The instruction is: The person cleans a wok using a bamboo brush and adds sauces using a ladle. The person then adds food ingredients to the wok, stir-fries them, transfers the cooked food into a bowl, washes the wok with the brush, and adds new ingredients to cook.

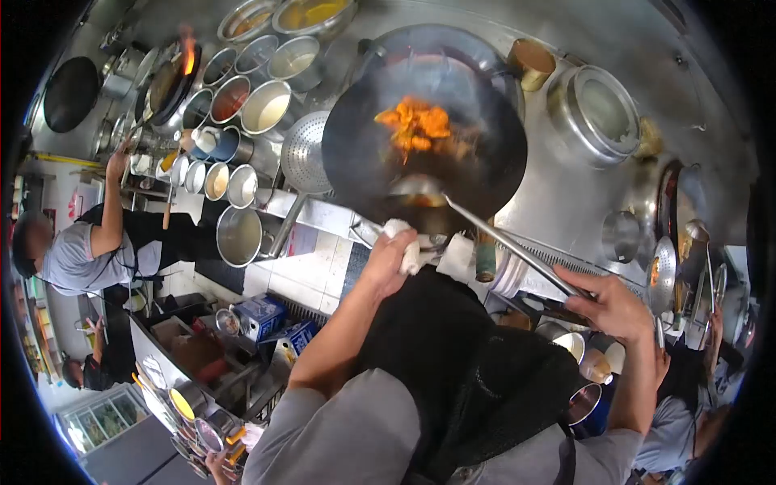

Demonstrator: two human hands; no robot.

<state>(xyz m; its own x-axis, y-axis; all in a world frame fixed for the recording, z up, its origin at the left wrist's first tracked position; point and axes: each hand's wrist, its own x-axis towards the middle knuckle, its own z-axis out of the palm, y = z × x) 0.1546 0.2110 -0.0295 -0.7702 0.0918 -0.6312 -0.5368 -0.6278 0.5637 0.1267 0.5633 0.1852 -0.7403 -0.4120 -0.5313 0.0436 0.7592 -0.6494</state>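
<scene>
A large dark wok [346, 141] sits on the range in front of me, with steaming orange pieces of food [415, 123] in its far half. My left hand [386, 263] is closed around a folded white cloth [411, 257] at the wok's near edge; whether a wok handle lies under the cloth is hidden. My right hand [610, 305] grips the long metal handle of a ladle [517, 249]. The ladle's bowl rests low inside the near side of the wok, below the food, with some dark reddish liquid by it.
A perforated strainer [305, 152] lies left of the wok, near several metal pots of sauces [265, 107]. A lidded steel pot [598, 113] stands to the right. Flames [189, 56] rise at another wok, where a co-worker [97, 242] stands. Another person [679, 428] works at right.
</scene>
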